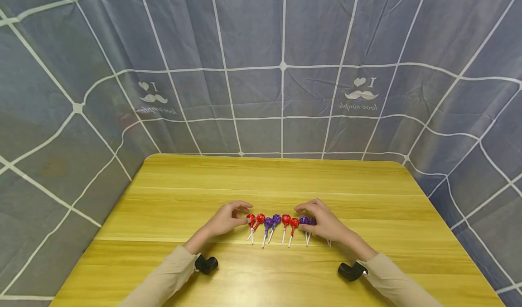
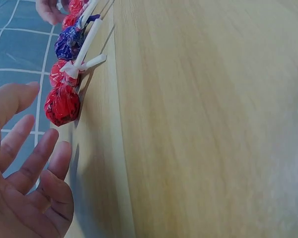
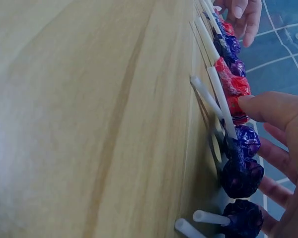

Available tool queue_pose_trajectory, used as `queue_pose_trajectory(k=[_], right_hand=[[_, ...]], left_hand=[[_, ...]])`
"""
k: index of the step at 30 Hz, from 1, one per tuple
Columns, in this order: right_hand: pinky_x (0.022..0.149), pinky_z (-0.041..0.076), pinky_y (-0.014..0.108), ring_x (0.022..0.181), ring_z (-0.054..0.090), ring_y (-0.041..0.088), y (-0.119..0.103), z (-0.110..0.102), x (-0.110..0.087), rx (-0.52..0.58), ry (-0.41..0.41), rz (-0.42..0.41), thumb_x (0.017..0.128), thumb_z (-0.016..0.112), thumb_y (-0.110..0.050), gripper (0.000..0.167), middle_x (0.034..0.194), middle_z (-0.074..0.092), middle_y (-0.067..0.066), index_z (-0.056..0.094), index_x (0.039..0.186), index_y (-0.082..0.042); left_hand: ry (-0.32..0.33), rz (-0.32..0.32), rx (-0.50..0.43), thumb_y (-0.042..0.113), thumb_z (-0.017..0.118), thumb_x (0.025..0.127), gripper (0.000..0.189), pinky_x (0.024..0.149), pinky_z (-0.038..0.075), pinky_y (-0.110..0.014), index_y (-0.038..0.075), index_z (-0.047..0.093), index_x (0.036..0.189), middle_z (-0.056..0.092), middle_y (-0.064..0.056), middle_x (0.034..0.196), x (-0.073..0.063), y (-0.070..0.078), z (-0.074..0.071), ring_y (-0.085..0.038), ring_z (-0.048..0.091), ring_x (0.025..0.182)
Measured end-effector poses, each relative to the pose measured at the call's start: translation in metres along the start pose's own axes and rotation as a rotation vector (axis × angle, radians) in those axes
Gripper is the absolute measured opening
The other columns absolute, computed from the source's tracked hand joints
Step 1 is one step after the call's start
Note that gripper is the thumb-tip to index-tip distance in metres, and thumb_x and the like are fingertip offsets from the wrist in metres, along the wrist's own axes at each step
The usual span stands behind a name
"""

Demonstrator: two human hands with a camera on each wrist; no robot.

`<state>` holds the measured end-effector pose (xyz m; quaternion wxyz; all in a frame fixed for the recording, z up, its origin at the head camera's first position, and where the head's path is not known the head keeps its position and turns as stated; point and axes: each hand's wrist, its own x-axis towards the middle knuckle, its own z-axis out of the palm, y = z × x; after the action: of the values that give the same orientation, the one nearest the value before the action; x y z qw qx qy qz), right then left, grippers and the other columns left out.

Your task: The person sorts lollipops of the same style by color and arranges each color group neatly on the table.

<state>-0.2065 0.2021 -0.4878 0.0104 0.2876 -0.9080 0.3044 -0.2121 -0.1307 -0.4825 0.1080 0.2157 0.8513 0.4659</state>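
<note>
A row of wrapped lollipops (image 1: 286,218) lies on a wood-grain surface (image 1: 261,275), its sticks (image 1: 252,238) on the near side, in red, purple, red and purple groups from left to right. At the row's left end, the left hand (image 1: 225,218) holds nothing, its fingers spread wide just beside the outermost red lollipop (image 2: 62,106). At the row's right end, the right hand (image 1: 327,222) arches over purple lollipops (image 3: 242,177), fingers loosely extended behind them and thumb touching a neighbouring red lollipop (image 3: 234,101).

Glare whitens the near tabletop (image 1: 253,277); the lollipops (image 1: 277,218) cast soft shadows.
</note>
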Motion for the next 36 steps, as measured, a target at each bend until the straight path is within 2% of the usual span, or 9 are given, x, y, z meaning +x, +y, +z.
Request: queue_pose_trajectory(k=[4, 14, 25, 36], right_hand=[[0.090, 0.043, 0.044, 0.106, 0.048, 0.015, 0.0001, 0.0010, 0.0024, 0.001, -0.001, -0.015, 0.081, 0.077, -0.024, 0.043, 0.112, 0.061, -0.006, 0.063, 0.121, -0.018], [0.091, 0.041, 0.045, 0.105, 0.048, 0.015, -0.0008, 0.0034, 0.0062, -0.062, -0.012, -0.028, 0.081, 0.076, -0.023, 0.037, 0.110, 0.060, -0.005, 0.066, 0.116, -0.019], [0.091, 0.041, 0.045, 0.105, 0.048, 0.015, -0.0017, 0.0044, 0.0065, -0.066, -0.020, -0.051, 0.082, 0.076, -0.022, 0.033, 0.111, 0.064, -0.005, 0.068, 0.113, -0.017], [0.088, 0.043, 0.042, 0.104, 0.047, 0.013, -0.0008, 0.0077, 0.0032, -0.035, -0.042, -0.051, 0.085, 0.073, -0.027, 0.030, 0.111, 0.066, -0.007, 0.069, 0.114, -0.021]], left_hand=[[-0.010, 0.003, -0.013, 0.012, 0.067, 0.089, 0.040, 0.059, 0.041, -0.019, 0.001, 0.059, 0.126, 0.064, -0.018, 0.117, 0.0012, 0.0009, 0.0010, -0.015, 0.052, 0.078], [-0.032, 0.010, -0.011, 0.016, 0.066, 0.090, 0.040, 0.062, 0.043, -0.019, 0.001, 0.059, 0.126, 0.065, -0.016, 0.117, 0.0030, -0.0028, 0.0025, -0.010, 0.052, 0.077], [-0.033, -0.036, -0.011, 0.015, 0.067, 0.090, 0.036, 0.069, 0.046, -0.019, 0.001, 0.061, 0.123, 0.066, -0.012, 0.113, 0.0045, -0.0068, 0.0043, -0.014, 0.057, 0.086], [-0.026, -0.082, 0.002, 0.015, 0.068, 0.088, 0.033, 0.066, 0.045, -0.019, 0.002, 0.065, 0.119, 0.067, -0.006, 0.099, 0.0033, -0.0044, 0.0058, -0.012, 0.056, 0.081]])
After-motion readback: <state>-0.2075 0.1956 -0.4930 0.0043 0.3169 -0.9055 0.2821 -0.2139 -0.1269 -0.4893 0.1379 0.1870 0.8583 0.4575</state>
